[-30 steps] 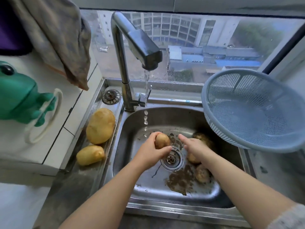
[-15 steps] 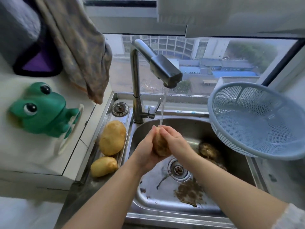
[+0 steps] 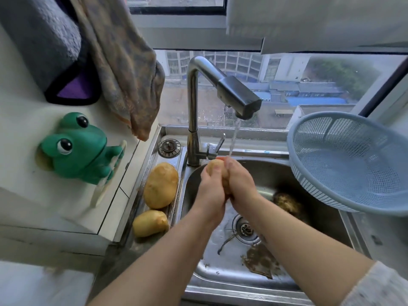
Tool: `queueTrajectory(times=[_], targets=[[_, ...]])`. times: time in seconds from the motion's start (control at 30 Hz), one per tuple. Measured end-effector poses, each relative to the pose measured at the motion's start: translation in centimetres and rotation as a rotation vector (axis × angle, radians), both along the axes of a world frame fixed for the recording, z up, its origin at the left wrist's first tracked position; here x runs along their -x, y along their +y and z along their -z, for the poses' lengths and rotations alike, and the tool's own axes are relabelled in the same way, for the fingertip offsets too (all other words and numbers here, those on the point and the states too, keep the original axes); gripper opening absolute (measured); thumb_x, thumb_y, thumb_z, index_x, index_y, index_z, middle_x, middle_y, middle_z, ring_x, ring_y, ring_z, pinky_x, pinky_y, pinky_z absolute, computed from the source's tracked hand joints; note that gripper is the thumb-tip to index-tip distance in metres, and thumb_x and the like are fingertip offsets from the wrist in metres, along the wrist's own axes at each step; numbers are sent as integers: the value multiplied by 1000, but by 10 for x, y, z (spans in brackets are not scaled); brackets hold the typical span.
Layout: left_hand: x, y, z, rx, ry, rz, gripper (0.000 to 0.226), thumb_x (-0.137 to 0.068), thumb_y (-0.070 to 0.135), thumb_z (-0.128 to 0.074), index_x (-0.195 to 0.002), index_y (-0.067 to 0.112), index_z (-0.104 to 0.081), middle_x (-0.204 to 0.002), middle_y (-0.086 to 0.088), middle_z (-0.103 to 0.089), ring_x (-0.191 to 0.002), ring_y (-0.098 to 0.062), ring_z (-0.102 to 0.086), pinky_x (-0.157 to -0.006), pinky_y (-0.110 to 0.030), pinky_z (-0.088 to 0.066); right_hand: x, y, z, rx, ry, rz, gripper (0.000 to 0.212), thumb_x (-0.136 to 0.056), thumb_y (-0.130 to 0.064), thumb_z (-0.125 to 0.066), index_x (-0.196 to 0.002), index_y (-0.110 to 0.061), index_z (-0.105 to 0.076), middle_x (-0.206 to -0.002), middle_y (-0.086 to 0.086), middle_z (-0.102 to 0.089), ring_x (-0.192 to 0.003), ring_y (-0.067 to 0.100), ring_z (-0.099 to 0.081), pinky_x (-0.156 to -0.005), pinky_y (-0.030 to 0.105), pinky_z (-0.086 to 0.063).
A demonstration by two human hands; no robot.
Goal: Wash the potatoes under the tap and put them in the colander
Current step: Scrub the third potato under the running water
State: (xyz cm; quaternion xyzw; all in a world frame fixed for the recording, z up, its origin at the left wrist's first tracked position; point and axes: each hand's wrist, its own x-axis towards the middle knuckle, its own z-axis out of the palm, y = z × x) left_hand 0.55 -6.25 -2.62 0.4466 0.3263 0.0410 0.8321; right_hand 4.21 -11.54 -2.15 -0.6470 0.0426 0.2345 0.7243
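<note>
Water runs from the steel tap [image 3: 239, 100] onto a small potato [image 3: 215, 167] that both hands hold above the sink [image 3: 220, 270]. My left hand [image 3: 210, 189] grips it from the left and my right hand [image 3: 239, 181] wraps it from the right. Two clean yellow potatoes lie on the sink's left ledge, a large one [image 3: 161, 185] and a small one [image 3: 150, 223]. A muddy potato [image 3: 287, 203] lies in the basin, right of the drain. The blue colander [image 3: 353, 162] sits tilted at the sink's right rim, with nothing in it.
Mud lies in the basin near the drain [image 3: 245, 229]. A green frog holder [image 3: 77, 146] is fixed to the white wall on the left, with cloths [image 3: 123, 69] hanging above it. A sink plug [image 3: 169, 147] sits on the ledge by the tap base. The window stands behind.
My left hand lifted the small potato from the drain up under the stream. My right hand left the muddy potatoes and closed onto it. The water flow grew from drips to a steady stream.
</note>
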Motion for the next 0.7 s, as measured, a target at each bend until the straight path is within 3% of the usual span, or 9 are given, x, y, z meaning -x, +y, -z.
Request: queueTrajectory(times=[0.07,0.13,0.27,0.37,0.43,0.5,0.63,0.7], targets=[[5,-7,6,-152,-48,55,68,-88,40,-56,-147,20,-30,-128,-13,-57,-116,-24,-58,-103,-44,-46,-2,-4,-8,-87,189,31,27,-100,-27,-46,-94,-18,-71,-89,10,-70,-86,24,-66,-79,37,-54],[6,-7,8,-253,-87,115,79,-82,38,-60,-151,23,-23,-132,-11,-55,-121,-23,-56,-108,-43,-43,-1,-7,-9,-106,167,15,31,-102,-28,-40,-104,-18,-69,-99,10,-70,-94,24,-66,-87,39,-55],[-1,0,5,-120,-146,9,46,-92,28,-62,-134,14,-49,-118,-11,-65,-106,-19,-66,-84,-31,-54,11,-7,-4,-53,-112,-42,38,-105,-26,-35,-140,-17,-47,-136,7,-54,-126,18,-51,-111,37,-39],[-6,11,7,-4,-68,16,42,-93,38,-57,-121,8,-61,-114,-16,-68,-102,-25,-68,-78,-33,-55,20,-19,10,113,-396,-247,52,-102,-29,-43,-150,-23,-25,-152,-1,-33,-138,7,-32,-118,30,-24],[-3,15,5,51,60,45,44,-97,45,-48,-114,8,-65,-109,-17,-69,-98,-28,-68,-77,-37,-56,21,-29,17,220,-473,-343,63,-99,-27,-51,-151,-26,-18,-147,-4,-31,-135,8,-34,-114,25,-29],[-2,14,6,35,154,78,45,-100,48,-40,-112,11,-64,-109,-17,-68,-98,-28,-68,-77,-39,-56,21,-32,18,226,-438,-321,67,-93,-34,-58,-149,-28,-23,-140,-2,-38,-127,11,-45,-108,26,-39],[0,2,12,-223,123,44,38,-102,37,-33,-102,17,-66,-104,-14,-68,-98,-26,-66,-81,-43,-57,18,-15,14,143,-303,-41,28,-94,-25,-58,-120,-26,-47,-108,-1,-59,-95,7,-60,-83,24,-52],[4,0,16,-395,56,12,36,-103,32,-34,-99,18,-66,-99,-10,-69,-97,-23,-66,-89,-47,-55,15,-8,14,106,-182,29,17,-95,-25,-57,-111,-19,-57,-100,3,-65,-91,15,-64,-72,23,-52]])
